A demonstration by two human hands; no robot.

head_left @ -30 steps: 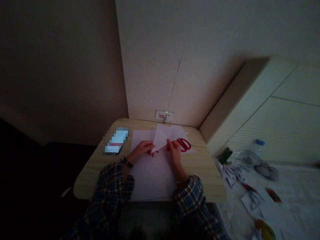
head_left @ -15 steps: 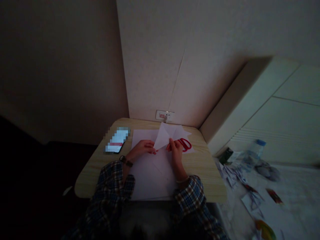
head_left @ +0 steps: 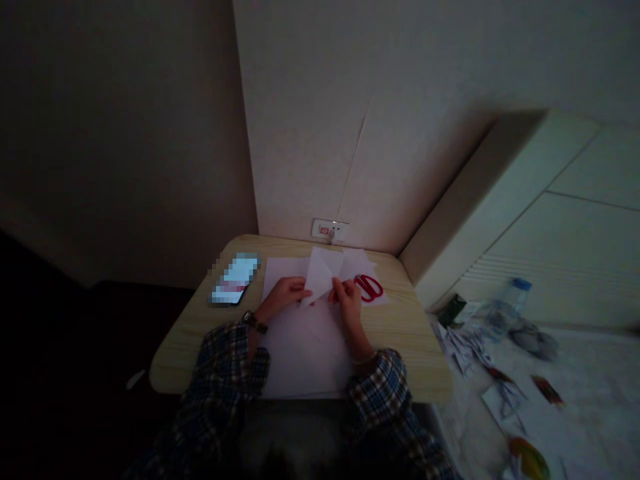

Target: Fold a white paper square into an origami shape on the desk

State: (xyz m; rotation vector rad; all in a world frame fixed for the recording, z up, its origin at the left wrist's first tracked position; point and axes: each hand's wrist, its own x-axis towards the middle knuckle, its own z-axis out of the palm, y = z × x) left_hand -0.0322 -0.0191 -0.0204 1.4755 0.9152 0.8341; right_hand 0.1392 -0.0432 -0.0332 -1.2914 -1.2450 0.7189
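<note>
Between my two hands is a folded piece of white paper (head_left: 320,270), raised a little above larger white sheets (head_left: 307,360). My left hand (head_left: 287,293) pinches its lower left edge, thumb on the near face. At the right edge my right hand (head_left: 347,297) grips it between thumb and curled fingers. Red-handled scissors (head_left: 369,288) lie just right of my right hand on more white paper; their blades are mostly hidden.
The small wooden table (head_left: 410,327) stands against the wall, below a socket (head_left: 330,230). A lit phone (head_left: 235,280) rests at its left. To the right, paper scraps (head_left: 463,347), a clear bottle (head_left: 510,303) and a dark green box (head_left: 453,311) lie on a pale surface.
The folded paper has turned in my hands, its top corner shifting left. My right hand has moved slightly left, uncovering more of the scissors' handles.
</note>
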